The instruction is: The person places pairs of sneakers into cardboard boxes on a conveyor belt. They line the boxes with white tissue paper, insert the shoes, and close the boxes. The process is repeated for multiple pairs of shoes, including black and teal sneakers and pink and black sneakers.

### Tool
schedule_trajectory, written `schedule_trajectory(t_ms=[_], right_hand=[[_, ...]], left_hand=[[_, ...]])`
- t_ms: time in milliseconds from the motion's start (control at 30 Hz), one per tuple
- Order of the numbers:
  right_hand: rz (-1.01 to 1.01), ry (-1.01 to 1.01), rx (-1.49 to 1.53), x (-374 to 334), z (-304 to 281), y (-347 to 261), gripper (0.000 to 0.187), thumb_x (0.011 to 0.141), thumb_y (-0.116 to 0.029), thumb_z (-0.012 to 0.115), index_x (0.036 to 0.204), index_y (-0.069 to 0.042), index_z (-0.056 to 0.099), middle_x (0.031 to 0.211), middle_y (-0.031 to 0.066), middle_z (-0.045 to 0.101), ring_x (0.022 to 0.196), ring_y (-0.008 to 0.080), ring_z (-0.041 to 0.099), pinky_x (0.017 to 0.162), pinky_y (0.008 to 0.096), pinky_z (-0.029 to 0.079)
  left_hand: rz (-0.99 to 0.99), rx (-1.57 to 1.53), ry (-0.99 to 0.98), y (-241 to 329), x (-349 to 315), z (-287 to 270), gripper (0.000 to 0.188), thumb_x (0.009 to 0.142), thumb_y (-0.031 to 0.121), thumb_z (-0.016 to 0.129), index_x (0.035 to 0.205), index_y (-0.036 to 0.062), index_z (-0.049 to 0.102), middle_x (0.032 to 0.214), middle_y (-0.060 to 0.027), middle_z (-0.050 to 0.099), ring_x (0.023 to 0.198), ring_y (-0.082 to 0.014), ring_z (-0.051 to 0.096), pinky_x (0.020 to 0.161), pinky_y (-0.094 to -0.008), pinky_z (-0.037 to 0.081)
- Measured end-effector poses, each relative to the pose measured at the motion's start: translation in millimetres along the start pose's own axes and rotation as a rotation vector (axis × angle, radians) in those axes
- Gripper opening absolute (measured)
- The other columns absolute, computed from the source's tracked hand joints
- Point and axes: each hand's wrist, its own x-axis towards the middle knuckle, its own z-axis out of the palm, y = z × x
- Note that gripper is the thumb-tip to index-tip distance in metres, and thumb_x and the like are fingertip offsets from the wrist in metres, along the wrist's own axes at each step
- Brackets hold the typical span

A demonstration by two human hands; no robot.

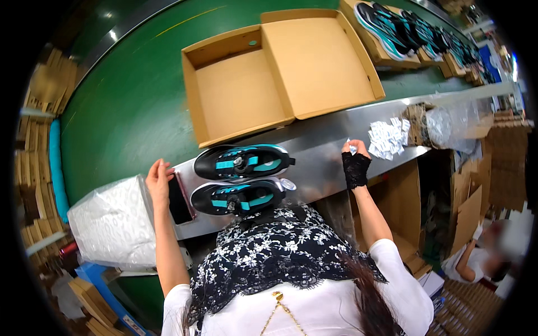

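Observation:
My right hand [355,162], in a black lace fingerless glove, pinches a small white sachet [352,149] beside a loose pile of similar sachets [388,138]. Empty and with its fingers loosely apart, my left hand [159,183] hovers between a dark phone [180,203] and a plastic-wrapped stack of printed white paper [115,221]. Two black sneakers with teal straps lie side by side on the metal ledge in front of me: the farther sneaker [241,161] and the nearer sneaker [238,197]. A round tag [287,184] sits at the nearer one's heel end.
An open brown shoebox [235,92] with its lid [319,61] folded back rests on the green conveyor belt [129,95]. More sneakers [386,31] on boxes line the far right. Clear plastic bags [448,126] lie past the sachets. Another person [476,260] is at the lower right.

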Motion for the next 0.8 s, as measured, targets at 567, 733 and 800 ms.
schedule_trajectory(t_ms=[567, 733, 800], right_hand=[[-0.27, -0.126, -0.201, -9, 66, -29, 0.031, 0.081, -0.024, 0.056, 0.105, -0.004, 0.053, 0.099, 0.0163, 0.055, 0.086, 0.0272, 0.055, 0.076, 0.0342, 0.042], [-0.306, -0.404, -0.386, -20, 71, -12, 0.042, 0.08, -0.018, 0.054, 0.12, -0.009, 0.045, 0.124, 0.0141, 0.041, 0.111, 0.0307, 0.042, 0.092, 0.0361, 0.033], [-0.418, -0.27, -0.293, -17, 60, -24, 0.039, 0.081, -0.017, 0.055, 0.117, -0.006, 0.047, 0.124, 0.0152, 0.041, 0.111, 0.0302, 0.042, 0.092, 0.0363, 0.033]], left_hand=[[-0.076, 1.088, 0.794, -119, -63, -250, 0.029, 0.08, 0.035, 0.054, 0.082, 0.0069, 0.056, 0.082, -0.0142, 0.054, 0.083, -0.0339, 0.05, 0.073, -0.0413, 0.04], [-0.006, 0.843, 0.944, -52, -66, -264, 0.026, 0.085, 0.026, 0.046, 0.078, 0.001, 0.049, 0.072, -0.0206, 0.054, 0.066, -0.0359, 0.053, 0.062, -0.0429, 0.039], [0.063, 0.694, 1.02, -1, -70, -274, 0.025, 0.086, 0.023, 0.046, 0.077, 0.0005, 0.049, 0.067, -0.0163, 0.055, 0.055, -0.0284, 0.055, 0.052, -0.0377, 0.043]])
